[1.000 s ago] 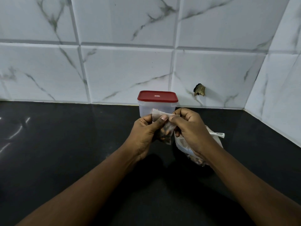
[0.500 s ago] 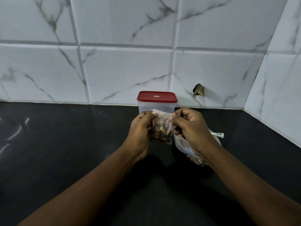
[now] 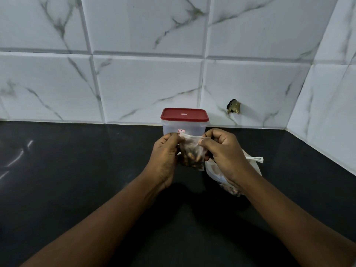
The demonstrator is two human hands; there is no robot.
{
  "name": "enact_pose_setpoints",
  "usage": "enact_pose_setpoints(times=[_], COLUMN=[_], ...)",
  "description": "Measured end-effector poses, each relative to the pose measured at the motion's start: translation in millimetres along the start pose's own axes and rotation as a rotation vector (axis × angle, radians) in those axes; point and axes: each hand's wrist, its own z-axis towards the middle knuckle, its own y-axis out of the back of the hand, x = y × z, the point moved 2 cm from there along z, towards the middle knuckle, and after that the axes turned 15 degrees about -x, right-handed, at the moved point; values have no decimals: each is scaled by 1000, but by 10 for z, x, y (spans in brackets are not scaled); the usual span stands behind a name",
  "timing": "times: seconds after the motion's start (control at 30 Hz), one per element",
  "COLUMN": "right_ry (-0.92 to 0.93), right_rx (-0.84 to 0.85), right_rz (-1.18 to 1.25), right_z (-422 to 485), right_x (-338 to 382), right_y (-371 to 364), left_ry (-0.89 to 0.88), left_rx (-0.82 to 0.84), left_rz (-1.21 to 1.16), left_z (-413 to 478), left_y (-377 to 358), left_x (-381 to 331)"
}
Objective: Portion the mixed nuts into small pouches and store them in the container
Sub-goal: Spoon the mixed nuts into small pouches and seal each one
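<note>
pouch [image 3: 192, 152] of mixed nuts held above the counter [image 3: 77, 180], in front of the red-lidded container [image 3: 184, 122] | our left hand [image 3: 165, 158] and right hand [image 3: 224, 153] pinch its top corners, fingers curled, likely to seal it | bulk bag [image 3: 250, 166] beside, lid still on

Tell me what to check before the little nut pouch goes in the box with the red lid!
1. Grip on the little pouch: ok, the left hand and right hand pinch its top edge.
2. Nuts inside the pouch: ok, brown pieces show through.
3. Pouch top sealed: cannot tell, too small to see.
4. Opening of the container: not ok, its red lid is on.
5. Path past the big bag: ok, it lies on the countertop, right of the container.
</note>
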Motion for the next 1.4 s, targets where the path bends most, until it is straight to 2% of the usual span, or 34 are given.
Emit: enact_pose_setpoints(times=[0.17, 0.57, 0.7, 1.13, 1.23, 1.4], right_ry=[22, 80, 31, 195, 161, 3], right_rx=[5, 15, 89, 71, 54, 83], right_rz=[16, -90, -32, -237, -201, -71], right_z=[-1, -6, -18, -2, 3, 8], right_x=[14, 6, 15, 18, 27, -3], right_y=[10, 9, -4, 24, 38, 30], left_ry=[40, -21, -36, -12, -25, -28], left_rx=[46, 104, 89, 168, 147, 99], left_rz=[9, 104, 93, 120, 121, 132], left_z=[2, -27, -24, -54, -54, -22], left_y=[19, -1, 9, 3, -3, 20], left_x=[-5, -11, -23, -24, -32, -11])
